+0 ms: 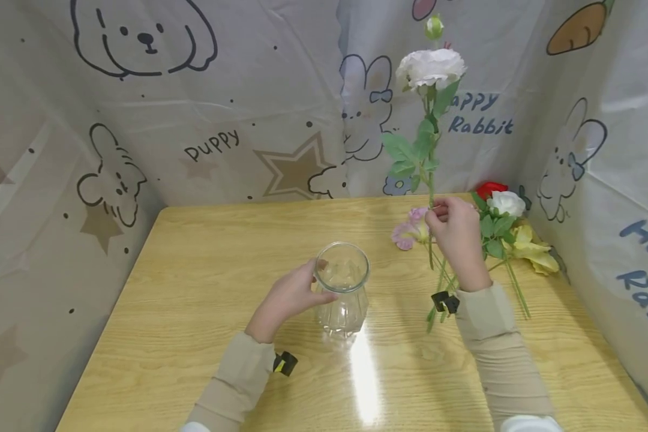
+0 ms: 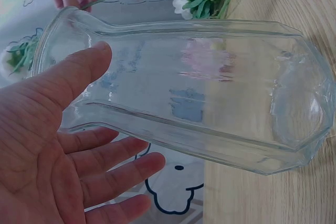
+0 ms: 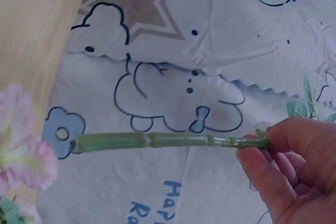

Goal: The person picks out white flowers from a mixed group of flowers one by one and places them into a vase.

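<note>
A clear glass vase (image 1: 342,309) with a wide rim and a faceted body stands upright on the table. At its neck is my left hand (image 1: 293,294), thumb on the near side and loosely spread fingers around the left; in the left wrist view the thumb (image 2: 86,69) overlaps the glass. My right hand (image 1: 456,231) pinches the green stem of a white artificial flower (image 1: 431,67) between thumb and fingertips, right of the vase. The flower is upright with leaves and a bud above the bloom. Its cut stem end (image 3: 110,142) hangs below the fingers.
Right of the vase lie a pink flower (image 1: 405,234), a red flower (image 1: 490,189), a white flower (image 1: 506,204) and a yellow flower (image 1: 531,249), their stems pointing toward me. Printed cloth (image 1: 281,72) walls the back and sides of the wooden table (image 1: 194,282).
</note>
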Available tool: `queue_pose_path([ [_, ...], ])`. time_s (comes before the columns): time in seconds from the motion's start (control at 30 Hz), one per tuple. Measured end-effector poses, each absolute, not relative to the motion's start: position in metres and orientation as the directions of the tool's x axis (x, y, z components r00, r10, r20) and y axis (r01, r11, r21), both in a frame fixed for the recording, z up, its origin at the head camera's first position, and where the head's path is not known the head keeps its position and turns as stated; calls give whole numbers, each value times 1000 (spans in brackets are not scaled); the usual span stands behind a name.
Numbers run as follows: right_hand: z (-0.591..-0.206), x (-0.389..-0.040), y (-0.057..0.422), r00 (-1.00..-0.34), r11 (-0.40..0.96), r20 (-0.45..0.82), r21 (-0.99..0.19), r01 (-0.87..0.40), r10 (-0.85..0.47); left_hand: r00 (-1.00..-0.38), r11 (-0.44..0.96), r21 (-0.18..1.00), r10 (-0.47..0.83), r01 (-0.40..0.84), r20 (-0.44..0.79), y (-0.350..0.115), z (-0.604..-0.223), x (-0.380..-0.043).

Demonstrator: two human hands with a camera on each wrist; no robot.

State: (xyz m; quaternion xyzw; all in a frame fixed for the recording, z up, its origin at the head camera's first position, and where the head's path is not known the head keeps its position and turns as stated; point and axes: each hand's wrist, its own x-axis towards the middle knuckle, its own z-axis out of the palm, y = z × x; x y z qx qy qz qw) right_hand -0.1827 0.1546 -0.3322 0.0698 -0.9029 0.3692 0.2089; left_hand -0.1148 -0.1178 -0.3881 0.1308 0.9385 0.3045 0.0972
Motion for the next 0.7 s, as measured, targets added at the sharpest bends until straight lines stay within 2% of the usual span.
queue_pose_path([
  [0.7,-300,-161,96,-866,562,498,-702,-437,-52,-947,782,592,308,196,-94,-117,-387,-115],
])
